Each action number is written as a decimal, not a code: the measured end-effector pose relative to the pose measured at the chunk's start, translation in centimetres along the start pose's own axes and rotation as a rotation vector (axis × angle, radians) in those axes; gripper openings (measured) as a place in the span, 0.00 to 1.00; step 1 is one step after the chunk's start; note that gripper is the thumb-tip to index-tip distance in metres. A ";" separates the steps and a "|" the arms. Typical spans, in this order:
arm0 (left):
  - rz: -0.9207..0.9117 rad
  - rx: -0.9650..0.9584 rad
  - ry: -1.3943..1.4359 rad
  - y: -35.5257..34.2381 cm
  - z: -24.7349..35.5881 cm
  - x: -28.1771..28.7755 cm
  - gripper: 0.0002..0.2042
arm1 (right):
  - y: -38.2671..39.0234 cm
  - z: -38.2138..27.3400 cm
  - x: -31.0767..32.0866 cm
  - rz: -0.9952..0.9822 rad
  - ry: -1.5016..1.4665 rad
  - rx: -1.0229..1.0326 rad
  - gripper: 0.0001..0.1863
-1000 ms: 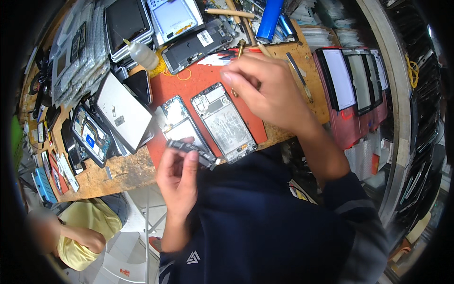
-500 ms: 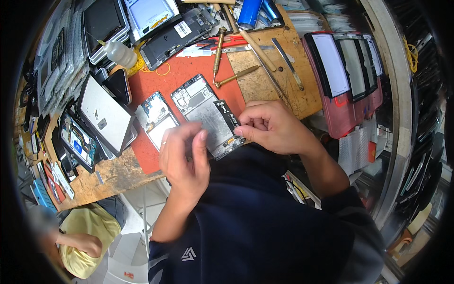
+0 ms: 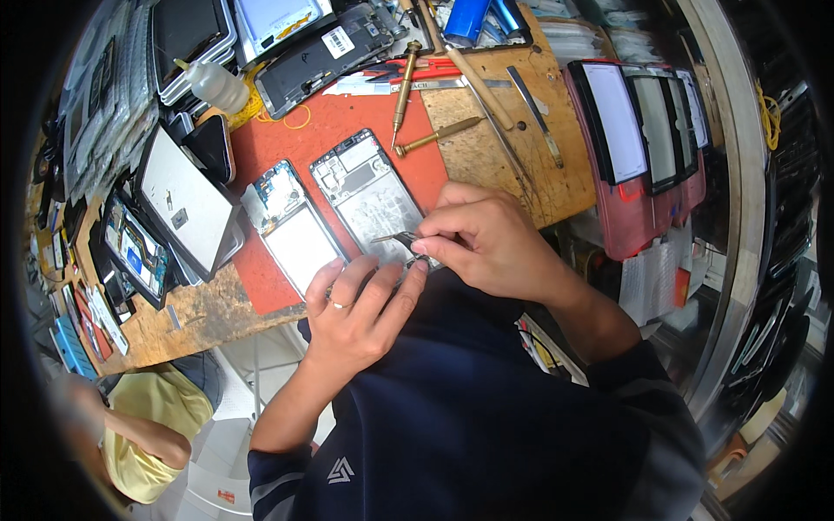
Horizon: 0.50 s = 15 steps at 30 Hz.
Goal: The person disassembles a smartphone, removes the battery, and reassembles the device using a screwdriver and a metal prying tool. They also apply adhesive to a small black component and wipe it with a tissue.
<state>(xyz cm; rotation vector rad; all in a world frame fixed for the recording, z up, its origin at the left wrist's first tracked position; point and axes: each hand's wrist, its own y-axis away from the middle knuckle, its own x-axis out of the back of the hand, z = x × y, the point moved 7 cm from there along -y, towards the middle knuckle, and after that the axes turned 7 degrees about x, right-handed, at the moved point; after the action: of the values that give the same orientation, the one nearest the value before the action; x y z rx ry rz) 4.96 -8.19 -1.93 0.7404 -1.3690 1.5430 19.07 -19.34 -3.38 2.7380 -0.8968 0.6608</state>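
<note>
Red mat (image 3: 287, 143) covers the part of the surface (image 3: 486, 148) just beyond the fingers, and on it lie two opened phones side by side. The nearer opened phone (image 3: 369, 195) has its back off and its inner frame bare; its lower end reaches right to the fingertips. The right hand (image 3: 499, 243) has its fingers pinched shut on slim tweezers (image 3: 395, 236), whose tips point left over that phone's lower end. The left hand (image 3: 352, 317) lies just below, fingers curled loosely and touching the phone's bottom edge; whether it grips a small part there, I cannot tell.

By the look of it the work is midway: the phone is already open, the fine picking at its lower end is in hand, and closing it up is left. The second opened phone (image 3: 291, 226) sits just left of the fingers, close enough to be nudged. Two brass screwdrivers (image 3: 404, 78) lie beyond the fingers, well apart. Both hands work at the surface's near edge, so room is tight toward the body, freer to the right over bare wood.
</note>
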 end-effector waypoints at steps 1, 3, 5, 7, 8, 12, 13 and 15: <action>0.002 -0.019 -0.021 0.0 0.0 0.0 0.15 | 0.0 0.0 0.0 0.011 0.006 0.016 0.07; 0.012 -0.041 -0.052 -0.1 0.1 0.1 0.14 | 0.0 -0.1 0.0 0.030 0.002 0.050 0.06; 0.025 -0.042 -0.075 -0.1 0.1 0.1 0.14 | 0.0 -0.1 0.0 0.043 -0.013 0.077 0.05; 0.018 -0.053 -0.069 -0.1 0.0 0.1 0.14 | 0.1 0.0 0.0 0.040 -0.022 0.074 0.06; 0.015 -0.052 -0.071 -0.1 0.0 0.1 0.14 | 0.1 0.0 0.0 0.037 -0.023 0.067 0.06; 0.010 -0.065 -0.063 0.1 -0.1 0.1 0.15 | 0.0 -0.1 -0.1 0.023 -0.033 0.055 0.05; 0.004 -0.064 -0.060 0.1 -0.1 0.1 0.15 | 0.0 -0.1 -0.1 0.024 -0.031 0.051 0.05; 0.001 -0.063 -0.058 0.1 -0.2 0.1 0.15 | 0.0 0.0 -0.1 0.020 -0.029 0.030 0.05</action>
<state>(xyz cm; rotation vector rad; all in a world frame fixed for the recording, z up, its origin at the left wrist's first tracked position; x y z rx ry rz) 4.86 -8.01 -1.96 0.7506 -1.4549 1.4825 19.00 -19.26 -3.40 2.7753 -0.9297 0.6443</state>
